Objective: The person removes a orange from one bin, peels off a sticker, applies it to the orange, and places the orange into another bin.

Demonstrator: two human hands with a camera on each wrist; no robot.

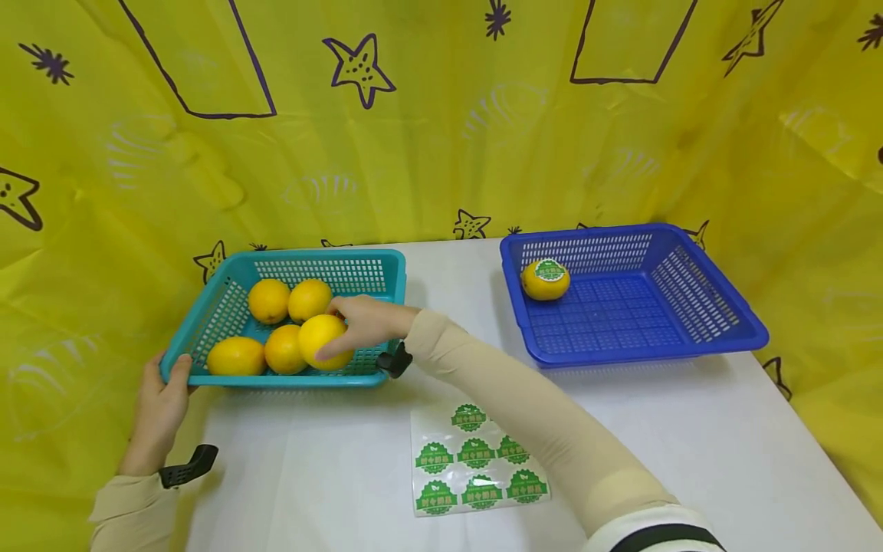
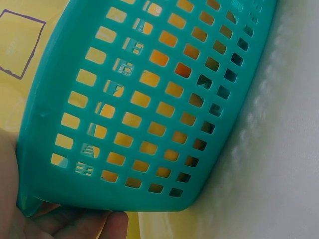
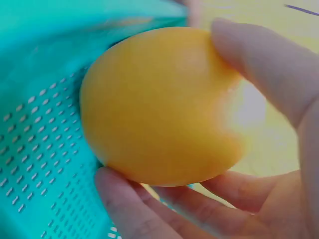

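The right hand (image 1: 366, 318) is clamped round a yellow-orange fruit (image 1: 320, 341) at the near right part of the teal basket (image 1: 290, 380). In the right wrist view the thumb presses one side and the fingers curl against the other, a good spread for something round and smooth. The left hand (image 1: 157, 410) grips the basket's near left corner, thumb over the rim and fingers tucked beneath, which should stop the basket sliding on the bench (image 1: 297, 460). The two hands are well apart.

The held fruit overlaps its neighbour in the head view; whether they touch, or whether it is clear of the basket floor, I cannot tell. The step in hand looks like picking it out. To do it well, lift straight up past the rim before moving sideways, so the other four fruits (image 1: 236, 356) are not knocked, and squeeze only enough to prevent slipping. A low swing could brush the sticker sheet (image 1: 450, 468) on the bench. One labelled fruit (image 1: 543, 287) sits in the blue basket (image 1: 648, 357).
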